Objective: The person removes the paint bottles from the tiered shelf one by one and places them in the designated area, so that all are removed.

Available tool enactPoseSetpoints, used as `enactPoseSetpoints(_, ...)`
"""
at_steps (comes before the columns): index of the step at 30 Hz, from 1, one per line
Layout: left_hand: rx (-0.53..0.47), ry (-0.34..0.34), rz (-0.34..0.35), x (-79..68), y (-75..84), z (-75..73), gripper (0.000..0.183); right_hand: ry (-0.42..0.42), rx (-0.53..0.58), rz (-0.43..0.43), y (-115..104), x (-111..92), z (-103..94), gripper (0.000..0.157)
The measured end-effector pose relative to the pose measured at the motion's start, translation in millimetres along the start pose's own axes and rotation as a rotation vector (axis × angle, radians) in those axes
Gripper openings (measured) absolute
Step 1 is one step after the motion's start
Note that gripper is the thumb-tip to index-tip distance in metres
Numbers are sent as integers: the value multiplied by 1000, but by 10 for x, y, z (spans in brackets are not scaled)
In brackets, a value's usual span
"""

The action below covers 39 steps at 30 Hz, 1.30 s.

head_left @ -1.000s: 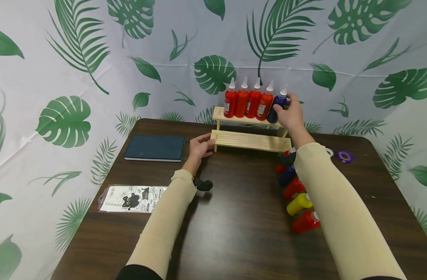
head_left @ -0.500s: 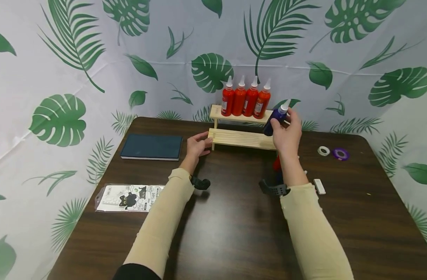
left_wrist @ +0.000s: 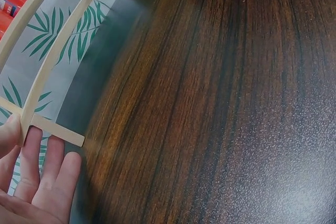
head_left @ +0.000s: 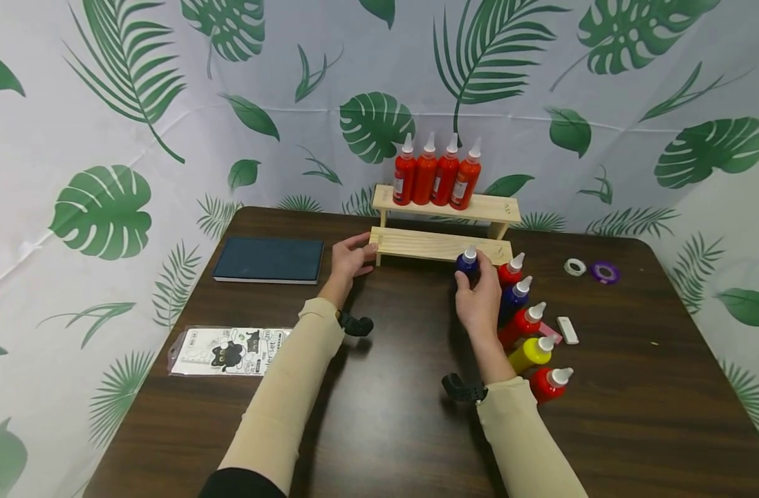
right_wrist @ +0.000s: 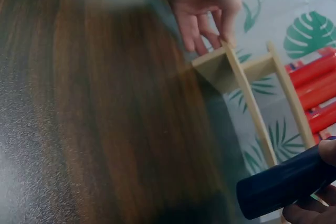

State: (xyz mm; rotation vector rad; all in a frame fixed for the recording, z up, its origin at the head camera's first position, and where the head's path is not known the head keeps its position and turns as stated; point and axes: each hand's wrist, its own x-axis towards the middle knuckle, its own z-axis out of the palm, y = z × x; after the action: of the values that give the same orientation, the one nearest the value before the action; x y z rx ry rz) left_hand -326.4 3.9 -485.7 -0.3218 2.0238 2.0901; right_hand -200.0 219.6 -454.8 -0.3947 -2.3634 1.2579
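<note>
A two-step wooden rack (head_left: 417, 242) stands at the back of the table. Upright on its top step is a row of several red squeeze bottles (head_left: 426, 181) with white nozzles. My left hand (head_left: 348, 263) pinches the left end of the lower step; in the left wrist view the thumb is on one side of the wood (left_wrist: 39, 85) and fingers on the other. My right hand (head_left: 481, 301) grips a dark blue squeeze bottle (head_left: 466, 264) just in front of the lower step. The right wrist view shows this bottle's base (right_wrist: 273, 184) off the table.
Right of my right hand runs a line of bottles: red, blue (head_left: 513, 297), red, yellow (head_left: 531, 354), red. Beyond lie a white block (head_left: 567, 330), a white roll (head_left: 575, 267) and a purple roll (head_left: 605, 272). A dark notebook (head_left: 269, 260) and a packaged ruler set (head_left: 230, 352) lie left.
My right hand has taken the blue bottle off the right of the top step and brought it down and toward me, in front of the lower step. My left hand stays at the rack.
</note>
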Motion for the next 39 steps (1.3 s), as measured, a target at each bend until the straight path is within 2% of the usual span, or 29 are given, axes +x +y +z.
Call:
enactPoseSetpoints(10, 1, 15, -10, -11, 3, 13, 33, -24, -51, 27, 75, -6, 37, 51)
enactPoseSetpoints(29, 0, 4, -12, 5, -7, 4, 33, -62, 15, 130, 84, 12, 52, 55)
enactPoseSetpoints(35, 0, 7, -16, 6, -7, 3, 32, -73, 78, 156, 0, 27, -34, 60)
enactPoseSetpoints(39, 2, 5, -20, 6, 5, 1, 32, -55, 127, 125, -195, 74, -167, 61)
